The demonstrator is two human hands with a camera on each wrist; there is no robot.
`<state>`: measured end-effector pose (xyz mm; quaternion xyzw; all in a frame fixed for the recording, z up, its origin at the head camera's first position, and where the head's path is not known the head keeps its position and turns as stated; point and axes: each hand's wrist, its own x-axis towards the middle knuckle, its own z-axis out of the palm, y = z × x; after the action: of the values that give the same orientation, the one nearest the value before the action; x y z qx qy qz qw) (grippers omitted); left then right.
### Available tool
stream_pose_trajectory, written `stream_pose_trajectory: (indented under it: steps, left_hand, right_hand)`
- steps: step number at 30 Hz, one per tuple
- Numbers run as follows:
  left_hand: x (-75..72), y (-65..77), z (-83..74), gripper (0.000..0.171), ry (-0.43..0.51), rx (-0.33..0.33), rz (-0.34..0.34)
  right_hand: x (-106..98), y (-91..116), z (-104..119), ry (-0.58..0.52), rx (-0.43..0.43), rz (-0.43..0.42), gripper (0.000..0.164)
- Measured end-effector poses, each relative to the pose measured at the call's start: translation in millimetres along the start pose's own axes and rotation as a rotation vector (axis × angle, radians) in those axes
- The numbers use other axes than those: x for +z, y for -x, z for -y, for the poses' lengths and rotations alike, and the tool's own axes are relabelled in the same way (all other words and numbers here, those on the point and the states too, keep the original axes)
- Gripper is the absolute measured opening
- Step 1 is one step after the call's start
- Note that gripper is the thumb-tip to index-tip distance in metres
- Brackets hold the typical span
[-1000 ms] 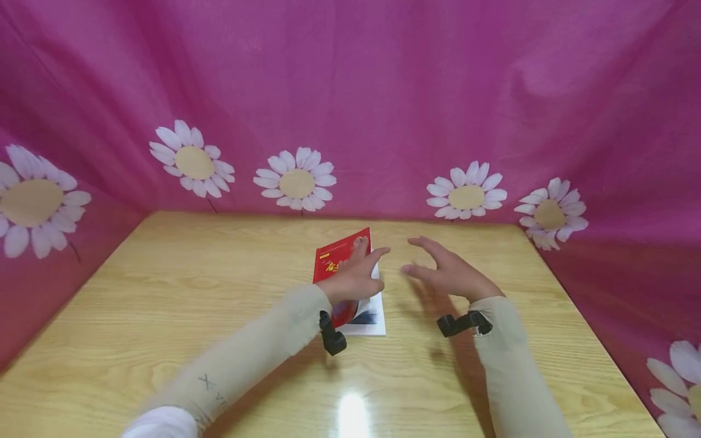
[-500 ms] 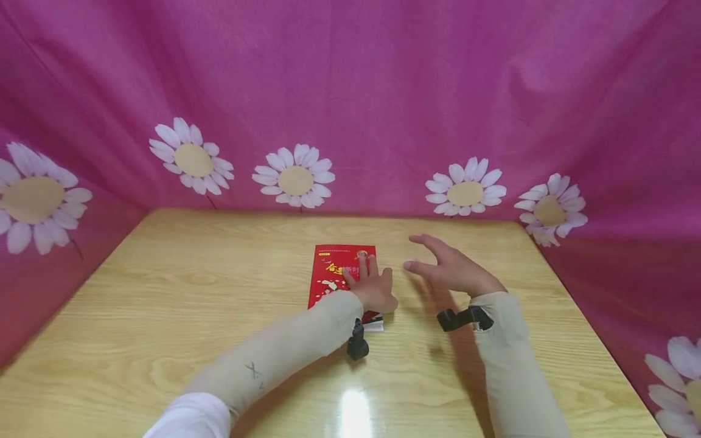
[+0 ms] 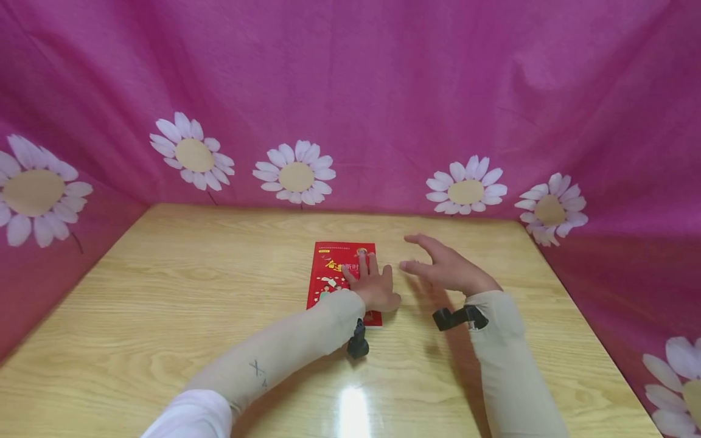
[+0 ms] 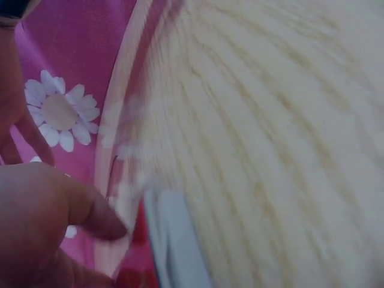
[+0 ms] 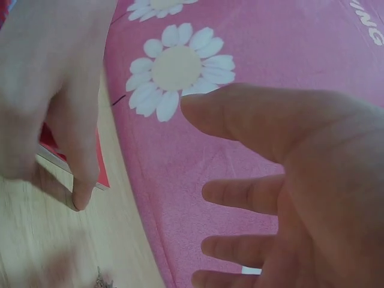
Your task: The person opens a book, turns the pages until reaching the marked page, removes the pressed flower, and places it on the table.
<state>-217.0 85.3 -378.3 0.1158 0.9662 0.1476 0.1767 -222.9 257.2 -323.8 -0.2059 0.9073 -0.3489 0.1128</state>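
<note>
A red-covered book [image 3: 324,277] with yellow and white printing lies closed on the wooden table. My left hand [image 3: 375,291] rests on its right side with the fingers spread; hand and sleeve hide part of the cover. The left wrist view shows the book's pale page edges [image 4: 177,240] beside the thumb, somewhat blurred. To the right of the book, my right hand [image 3: 451,267] is held above the table, thumb and fingers apart, touching nothing. From the right wrist, a corner of the red cover [image 5: 101,168] shows past the left hand [image 5: 54,78].
A pink cloth [image 3: 372,109] printed with white daisies stands behind the table [image 3: 191,274] and along both sides. Each wrist carries a small black camera mount, such as the right mount [image 3: 460,317]. Light glares off the table's front [image 3: 353,407].
The book's cover, raised and slanted at first, now lies flat over the pages. My left hand moved right and down onto it. My right hand has barely moved.
</note>
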Motion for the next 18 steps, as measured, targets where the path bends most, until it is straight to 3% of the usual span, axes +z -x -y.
stream_pose_trajectory:
  steps: [5, 11, 18]
  left_hand:
    - [-9.1, 7.3, 11.0, 0.075, 0.041, 0.059, 0.0]
    - [-31.1, 25.9, 42.0, 0.081, 0.068, 0.137, -0.015]
    - [-46.4, 39.8, 83.5, 0.089, 0.019, 0.119, -0.013]
  right_hand:
    - [7, -5, 1, -0.016, -0.019, 0.014, 0.073]
    - [16, -12, 6, -0.028, 0.007, 0.038, 0.074]
    - [37, -18, 12, -0.001, 0.03, 0.041, 0.078]
